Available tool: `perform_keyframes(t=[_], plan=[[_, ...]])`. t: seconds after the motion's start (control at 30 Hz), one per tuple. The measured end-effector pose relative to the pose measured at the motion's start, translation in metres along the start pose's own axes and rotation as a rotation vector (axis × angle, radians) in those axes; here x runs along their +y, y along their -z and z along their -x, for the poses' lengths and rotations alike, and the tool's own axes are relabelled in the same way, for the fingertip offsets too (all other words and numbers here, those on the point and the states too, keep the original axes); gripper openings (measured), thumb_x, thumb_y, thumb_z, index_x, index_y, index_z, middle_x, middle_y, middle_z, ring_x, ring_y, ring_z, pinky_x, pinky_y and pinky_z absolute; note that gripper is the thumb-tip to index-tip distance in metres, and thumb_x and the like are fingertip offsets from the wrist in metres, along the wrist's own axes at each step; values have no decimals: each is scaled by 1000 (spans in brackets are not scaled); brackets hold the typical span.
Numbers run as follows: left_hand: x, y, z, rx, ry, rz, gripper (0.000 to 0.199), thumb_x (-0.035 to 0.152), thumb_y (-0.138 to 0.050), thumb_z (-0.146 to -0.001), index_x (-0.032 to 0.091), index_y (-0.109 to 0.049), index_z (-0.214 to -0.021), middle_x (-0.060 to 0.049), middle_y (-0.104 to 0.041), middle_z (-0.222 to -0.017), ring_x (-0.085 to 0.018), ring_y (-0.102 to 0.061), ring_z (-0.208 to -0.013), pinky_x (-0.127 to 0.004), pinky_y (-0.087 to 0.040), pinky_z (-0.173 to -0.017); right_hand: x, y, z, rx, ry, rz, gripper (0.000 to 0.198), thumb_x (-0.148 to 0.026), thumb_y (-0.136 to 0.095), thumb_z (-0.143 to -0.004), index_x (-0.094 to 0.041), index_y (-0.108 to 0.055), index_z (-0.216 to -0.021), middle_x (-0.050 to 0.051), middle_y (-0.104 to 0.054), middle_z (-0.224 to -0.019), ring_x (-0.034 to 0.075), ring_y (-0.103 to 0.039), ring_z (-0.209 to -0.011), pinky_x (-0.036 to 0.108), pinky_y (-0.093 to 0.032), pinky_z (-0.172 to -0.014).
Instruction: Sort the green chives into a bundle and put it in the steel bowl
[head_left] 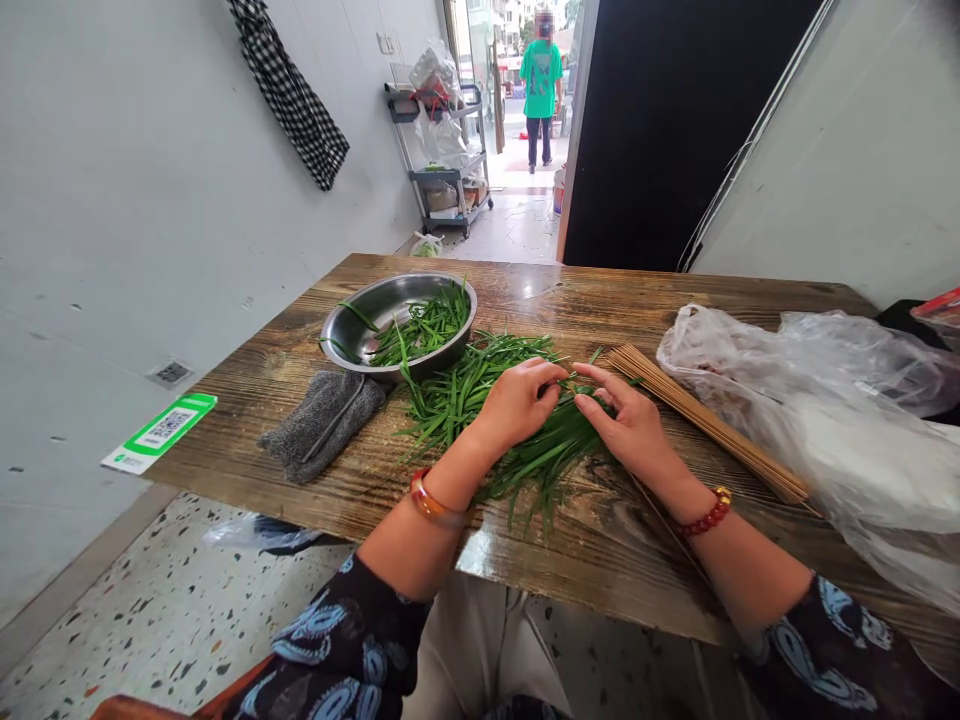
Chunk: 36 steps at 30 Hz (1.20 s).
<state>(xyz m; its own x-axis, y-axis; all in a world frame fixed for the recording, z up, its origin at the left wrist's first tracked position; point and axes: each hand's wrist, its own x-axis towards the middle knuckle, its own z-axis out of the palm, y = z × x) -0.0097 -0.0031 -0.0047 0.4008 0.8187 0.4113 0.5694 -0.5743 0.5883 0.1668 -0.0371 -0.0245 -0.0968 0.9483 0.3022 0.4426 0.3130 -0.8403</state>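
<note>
A loose pile of long green garlic chives lies on the wooden table, spreading beneath both hands. My left hand is above the pile, its thumb and fingers pinched on the chive ends. Close beside its fingertips, my right hand has curled fingers around chive stalks, with the leaves hanging down toward me. The exact strands in the fingertips are too small to make out. A steel bowl with more chives in it stands behind and left. To the right of my right hand lies a bundle of thin wooden skewers.
A grey mesh cloth lies before the bowl. Clear plastic bags cover the table's right side. A green QR-code card sits at the left edge. Farther back are a trolley and a person in green outside the doorway.
</note>
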Motion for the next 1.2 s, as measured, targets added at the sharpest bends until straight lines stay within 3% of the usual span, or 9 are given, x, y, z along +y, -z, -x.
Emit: perform_keyframes(t=[0.23, 0.37, 0.7, 0.9, 0.97, 1.13, 1.2], plan=[[-1, -1, -2, 37, 124, 145, 8, 11, -56, -77, 14, -63, -77, 2, -57, -66, -9, -49, -61, -21, -38, -59, -2, 1, 0, 23, -18, 16, 36, -37, -57, -86, -19, -65, -117, 3, -67, -83, 16, -58, -71, 29, -45, -69], [-1, -1, -2, 27, 129, 181, 11, 10, -55, -76, 14, -64, -78, 3, -56, -65, -8, -48, -61, -20, -36, -59, -4, 2, 0, 33, -14, 16, 35, -38, -56, -86, -18, -65, -114, 1, -61, -73, 15, -52, -63, 28, -41, -64], [1, -1, 0, -67, 72, 241, 18, 7, -52, -78, 13, -68, -82, -1, -67, -78, -11, -56, -71, -21, -41, -66, 1, 2, 0, 41, -15, 28, 38, -41, -57, -87, -18, -62, -116, -3, -53, -62, 13, -48, -57, 27, -39, -60], [3, 0, 1, -174, -4, 235, 19, 7, -52, -79, 14, -70, -85, -2, -68, -79, -12, -58, -73, -22, -44, -69, 2, 2, 0, 37, 8, 41, 39, -41, -56, -87, -19, -64, -118, 1, -64, -79, 15, -52, -65, 28, -40, -64], [1, 4, 0, -115, 22, 215, 17, 11, -54, -80, 14, -70, -86, -2, -68, -79, -12, -58, -73, -22, -43, -67, 3, 3, -1, 31, 5, 41, 35, -43, -56, -87, -19, -67, -110, 1, -62, -73, 15, -50, -62, 28, -39, -62], [-14, 20, -6, 217, 226, 120, 20, 16, -52, -84, 12, -69, -93, -4, -68, -80, -12, -56, -68, -23, -42, -63, 5, 2, -1, 22, -5, 16, 30, -43, -56, -86, -18, -67, -100, 3, -63, -77, 16, -53, -67, 28, -40, -64], [-20, 23, -7, 268, 271, 53, 22, 15, -51, -84, 12, -68, -97, -4, -67, -77, -12, -54, -63, -24, -41, -62, 6, 1, -1, 20, -7, 15, 29, -43, -57, -86, -18, -66, -98, 3, -64, -78, 16, -55, -68, 29, -41, -66]])
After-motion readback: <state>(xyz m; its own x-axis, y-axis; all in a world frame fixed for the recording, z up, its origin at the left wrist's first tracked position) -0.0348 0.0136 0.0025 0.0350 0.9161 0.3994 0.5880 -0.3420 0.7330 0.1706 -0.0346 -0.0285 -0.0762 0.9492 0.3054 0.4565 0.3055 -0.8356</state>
